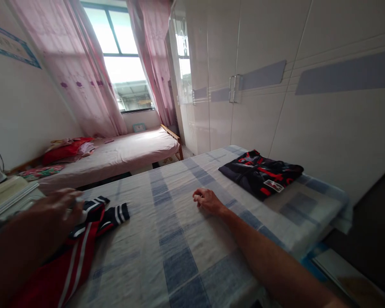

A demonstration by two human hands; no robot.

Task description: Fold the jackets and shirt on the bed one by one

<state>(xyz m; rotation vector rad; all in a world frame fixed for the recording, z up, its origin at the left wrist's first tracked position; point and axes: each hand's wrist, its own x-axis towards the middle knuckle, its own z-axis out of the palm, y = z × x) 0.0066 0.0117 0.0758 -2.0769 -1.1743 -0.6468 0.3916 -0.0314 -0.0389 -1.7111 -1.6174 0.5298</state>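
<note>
My left hand point(53, 209) is blurred at the left, resting on or reaching over a red garment with white stripes and navy cuffs point(80, 244) that lies on the checked blue-and-white bedsheet point(179, 239). I cannot tell whether its fingers grip the cloth. My right hand point(208, 200) rests on the sheet in the middle of the bed, fingers curled in, holding nothing. A folded black-and-red shirt point(261, 173) lies at the bed's far right corner, apart from both hands.
A second bed with a pink sheet point(122, 154) and a pile of red cloth point(67, 149) stands under the window. White wardrobe doors point(259, 85) line the right wall. A white box-like object point(6, 192) sits at the left edge.
</note>
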